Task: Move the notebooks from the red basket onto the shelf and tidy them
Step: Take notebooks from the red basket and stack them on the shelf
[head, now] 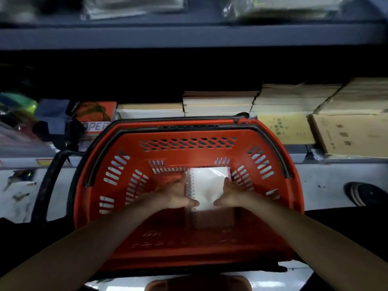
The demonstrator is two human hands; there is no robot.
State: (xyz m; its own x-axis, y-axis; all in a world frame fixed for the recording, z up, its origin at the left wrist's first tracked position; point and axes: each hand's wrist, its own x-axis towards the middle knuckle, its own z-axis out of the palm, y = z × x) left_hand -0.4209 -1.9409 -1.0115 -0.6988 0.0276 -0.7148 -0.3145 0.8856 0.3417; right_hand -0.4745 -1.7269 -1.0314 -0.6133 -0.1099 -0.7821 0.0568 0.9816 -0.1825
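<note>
Head view: both forearms reach into the red basket (189,135). The left hand (178,194) grips the spiral-bound left edge of the notebooks (207,185), fingers curled round it. The notebooks, a white-covered, glossy stack, are inside the basket at its centre. The right hand (228,195) grips their right edge.

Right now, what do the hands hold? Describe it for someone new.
Start at the red basket in front of the shelf. Inside it, between the left hand and right hand, is a spiral notebook. Its bright white cover and coil edge set it apart from the tan stacks on the shelf.
</note>
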